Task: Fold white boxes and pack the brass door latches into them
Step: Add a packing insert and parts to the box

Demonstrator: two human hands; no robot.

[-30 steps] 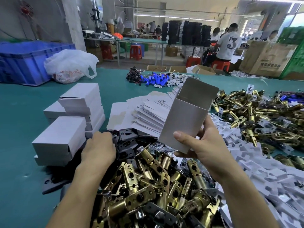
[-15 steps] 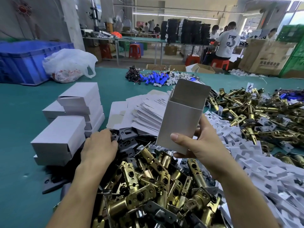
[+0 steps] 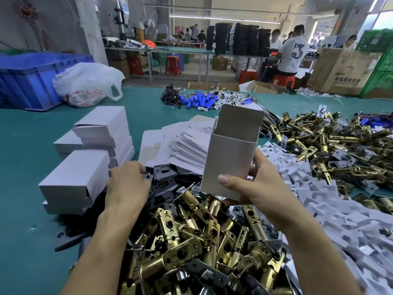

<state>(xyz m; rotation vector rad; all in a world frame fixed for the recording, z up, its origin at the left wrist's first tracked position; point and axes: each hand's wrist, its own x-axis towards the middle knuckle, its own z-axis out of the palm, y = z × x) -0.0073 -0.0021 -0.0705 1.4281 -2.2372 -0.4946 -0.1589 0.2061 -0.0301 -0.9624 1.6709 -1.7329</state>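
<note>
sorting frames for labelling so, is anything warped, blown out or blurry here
Head view: wide-angle distortion bows the table edge; the window at top right is blown out; the open white box and the right hand holding it are sharp; the white inserts at lower right look smeared.

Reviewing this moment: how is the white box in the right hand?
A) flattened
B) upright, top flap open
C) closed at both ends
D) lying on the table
B: the right hand grips the white box upright, its top flap raised above the open mouth.
</note>
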